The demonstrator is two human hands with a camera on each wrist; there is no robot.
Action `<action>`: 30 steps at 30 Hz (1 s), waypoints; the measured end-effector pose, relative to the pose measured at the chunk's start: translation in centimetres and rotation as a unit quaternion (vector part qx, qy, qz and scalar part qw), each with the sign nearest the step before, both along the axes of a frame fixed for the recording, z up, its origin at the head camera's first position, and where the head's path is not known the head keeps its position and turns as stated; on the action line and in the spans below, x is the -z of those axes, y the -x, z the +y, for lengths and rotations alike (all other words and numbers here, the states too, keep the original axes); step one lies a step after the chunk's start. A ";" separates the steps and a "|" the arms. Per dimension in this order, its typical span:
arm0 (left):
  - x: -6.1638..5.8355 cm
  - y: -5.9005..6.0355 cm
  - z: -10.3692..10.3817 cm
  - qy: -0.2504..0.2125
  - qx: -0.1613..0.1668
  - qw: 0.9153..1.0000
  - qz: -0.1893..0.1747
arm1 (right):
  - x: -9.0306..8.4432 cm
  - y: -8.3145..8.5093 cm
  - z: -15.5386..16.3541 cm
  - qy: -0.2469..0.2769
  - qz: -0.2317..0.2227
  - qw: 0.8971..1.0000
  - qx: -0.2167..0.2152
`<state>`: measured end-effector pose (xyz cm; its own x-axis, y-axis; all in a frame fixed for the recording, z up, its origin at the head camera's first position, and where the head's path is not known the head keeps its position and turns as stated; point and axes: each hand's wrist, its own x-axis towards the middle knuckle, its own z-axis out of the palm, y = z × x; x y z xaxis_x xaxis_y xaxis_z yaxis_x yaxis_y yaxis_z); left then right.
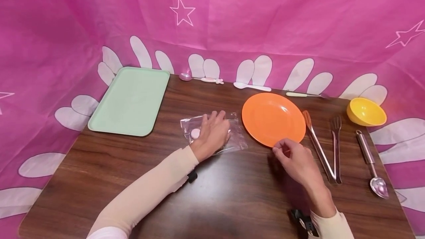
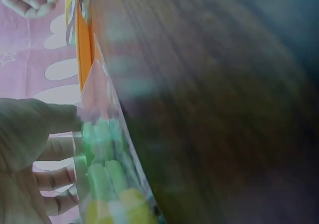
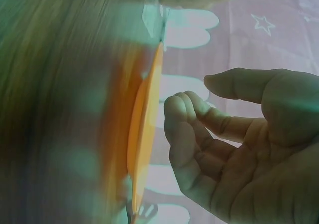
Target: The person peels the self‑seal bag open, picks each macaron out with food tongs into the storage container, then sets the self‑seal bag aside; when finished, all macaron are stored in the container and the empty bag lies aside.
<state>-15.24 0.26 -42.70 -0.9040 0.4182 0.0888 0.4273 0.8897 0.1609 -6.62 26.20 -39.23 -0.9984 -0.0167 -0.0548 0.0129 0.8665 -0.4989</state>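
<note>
My left hand lies palm down on a clear plastic bag on the brown table; a small round pink piece shows in the bag beside the thumb. In the left wrist view the fingers rest against the bag, which holds green and yellow pieces. My right hand hovers at the near edge of the orange plate. Its fingers are loosely curled and hold nothing, just beside the plate rim.
A pale green tray sits at the back left. Metal tongs, a steel spoon and a yellow bowl lie right of the plate. A pink spoon, a white spoon and a knife line the back edge. Pink cloth walls surround the table.
</note>
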 end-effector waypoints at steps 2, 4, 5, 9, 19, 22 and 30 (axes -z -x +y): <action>0.0 0.1 0.2 0.003 0.005 1.000 -0.001 | -0.1 -0.4 0.8 -0.011 0.001 1.000 0.005; 0.0 0.2 0.5 0.010 0.010 1.000 0.003 | -0.2 -0.8 1.6 -0.020 0.007 1.000 0.011; -0.1 0.2 0.7 0.014 0.012 1.000 0.006 | -0.2 -0.9 2.0 -0.024 0.008 1.000 0.014; -0.1 0.3 0.8 0.025 0.018 0.999 0.021 | -0.1 -1.6 3.7 -0.036 0.010 0.999 0.034; -1.1 -1.3 -1.4 -0.147 -0.031 0.989 0.001 | 0.3 -1.7 8.6 -0.077 0.041 0.988 0.130; -1.8 -2.0 -1.9 -0.181 -0.037 0.982 0.036 | 0.6 -0.7 10.0 -0.078 -0.004 0.988 0.136; -2.9 -2.6 -2.5 -0.235 -0.030 0.969 0.072 | 1.7 1.4 12.1 -0.080 -0.103 0.979 0.158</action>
